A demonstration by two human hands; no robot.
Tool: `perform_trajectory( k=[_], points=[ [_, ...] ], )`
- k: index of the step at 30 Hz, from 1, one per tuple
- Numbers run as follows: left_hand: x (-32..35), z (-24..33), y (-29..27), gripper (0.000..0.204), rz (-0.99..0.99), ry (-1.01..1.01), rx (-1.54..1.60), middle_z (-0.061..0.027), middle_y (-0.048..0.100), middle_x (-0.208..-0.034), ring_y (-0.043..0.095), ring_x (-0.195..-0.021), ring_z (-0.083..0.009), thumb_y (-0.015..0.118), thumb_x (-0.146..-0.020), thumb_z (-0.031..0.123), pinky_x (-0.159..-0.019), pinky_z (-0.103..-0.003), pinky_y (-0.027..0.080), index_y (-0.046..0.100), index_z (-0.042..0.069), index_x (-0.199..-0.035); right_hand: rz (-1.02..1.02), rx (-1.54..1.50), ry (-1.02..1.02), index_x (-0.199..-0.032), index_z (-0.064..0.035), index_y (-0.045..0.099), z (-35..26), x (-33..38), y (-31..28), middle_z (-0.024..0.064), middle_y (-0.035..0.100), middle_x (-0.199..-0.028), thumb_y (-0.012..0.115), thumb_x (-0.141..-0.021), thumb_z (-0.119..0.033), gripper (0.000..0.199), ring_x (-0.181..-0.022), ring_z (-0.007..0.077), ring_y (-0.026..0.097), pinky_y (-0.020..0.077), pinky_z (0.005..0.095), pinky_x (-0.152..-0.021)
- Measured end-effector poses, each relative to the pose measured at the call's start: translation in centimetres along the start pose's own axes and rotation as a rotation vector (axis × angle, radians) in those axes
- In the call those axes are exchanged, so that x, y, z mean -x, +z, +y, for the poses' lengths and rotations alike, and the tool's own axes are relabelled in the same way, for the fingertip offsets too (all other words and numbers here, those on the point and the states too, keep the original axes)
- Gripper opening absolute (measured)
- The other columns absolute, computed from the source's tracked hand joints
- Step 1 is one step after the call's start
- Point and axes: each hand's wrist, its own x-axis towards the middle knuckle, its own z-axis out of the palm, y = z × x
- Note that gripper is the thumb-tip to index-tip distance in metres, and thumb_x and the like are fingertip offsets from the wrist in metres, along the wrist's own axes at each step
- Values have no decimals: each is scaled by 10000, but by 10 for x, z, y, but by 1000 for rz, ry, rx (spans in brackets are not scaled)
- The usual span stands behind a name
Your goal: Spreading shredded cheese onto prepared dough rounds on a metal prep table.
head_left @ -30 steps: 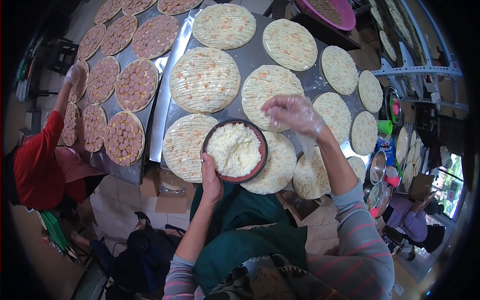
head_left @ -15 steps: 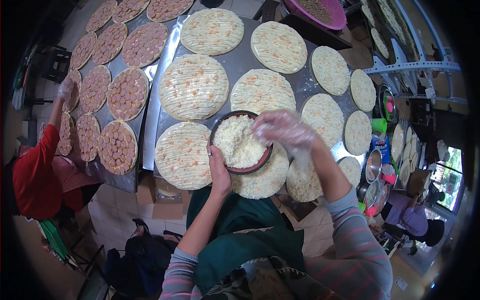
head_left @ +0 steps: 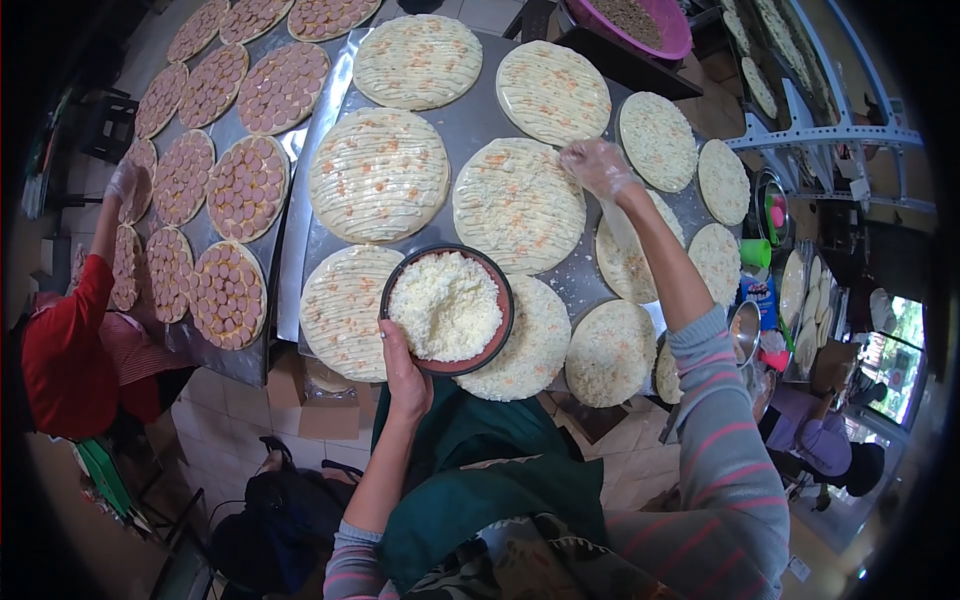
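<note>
My left hand (head_left: 404, 372) is closed on the rim and side of a dark round bowl (head_left: 506, 300), reddish inside. White grated cheese (head_left: 440, 305) is heaped in it, with a hollow in the middle. My right hand (head_left: 600, 168), in a clear plastic glove, has its fingers bunched downward at the upper right edge of a round pizza (head_left: 520, 205) with cream lines, orange bits and scattered cheese. Its fingers hide most of what they pinch. Beneath the bowl lies another cheese-strewn pizza (head_left: 525, 345). Pizzas farther left, such as one (head_left: 380, 175), show bare cream lines.
A metal table (head_left: 415, 225) carries the pizzas. On an adjoining table at left lie sausage-topped pizzas (head_left: 248, 187), where a person in red (head_left: 70, 340) reaches in. A pink basin (head_left: 640, 25) stands beyond the far edge. Blue metal racking (head_left: 840, 135) and metal bowls (head_left: 745, 330) are at right.
My right hand has left the bowl and moved up and right over the pizzas. The bowl in my left hand has shifted slightly left and toward me.
</note>
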Motion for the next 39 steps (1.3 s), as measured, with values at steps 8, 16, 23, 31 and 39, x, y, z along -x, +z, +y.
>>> perform_trajectory(
  k=[8, 16, 23, 31, 39],
  points=[
    [6, 7, 5, 561, -39, -20, 34, -105, 377, -1359, 390, -1237, -184, 307, -980, 433, -1052, -336, 298, 283, 23, -1361, -15, -162, 13, -900, -70, 679, 26, 42, 9, 149, 667, -857, 568, -813, -176, 177, -859, 251, 639, 483, 332, -760],
    [12, 6, 5, 561, -32, -24, 4, -109, 381, -1357, 390, -1238, -186, 302, -982, 430, -1048, -338, 299, 278, 22, -1367, 90, -63, -91, -862, -46, 666, 18, 25, 14, 138, 665, -872, 541, -806, -64, 138, -841, 264, 644, 495, 342, -756],
    [11, 0, 4, 553, -29, -23, 10, -112, 389, -1350, 391, -1234, -182, 301, -986, 416, -1045, -332, 300, 279, 15, -1366, 80, -101, -152, -903, -44, 663, 16, 81, 33, 157, 660, -867, 549, -802, -59, 153, -831, 271, 644, 498, 343, -750],
    [-5, -25, 16, 561, -31, 30, -128, -114, 428, -1330, 431, -1216, -202, 307, -977, 447, -1034, -348, 335, 332, 17, -1335, -176, -464, -264, -988, 16, 635, -79, 161, 29, 119, 648, -836, 635, -833, -248, 306, -750, 228, 622, 509, 324, -721],
    [-8, -36, 35, 594, -24, 25, -87, -114, 410, -1331, 429, -1204, -193, 293, -972, 476, -1021, -342, 345, 300, 14, -1345, -30, -262, -494, -1076, -68, 575, -84, 162, 98, 210, 576, -1022, 579, -801, -207, 308, -943, 393, 562, 449, 440, -833]
  ],
)
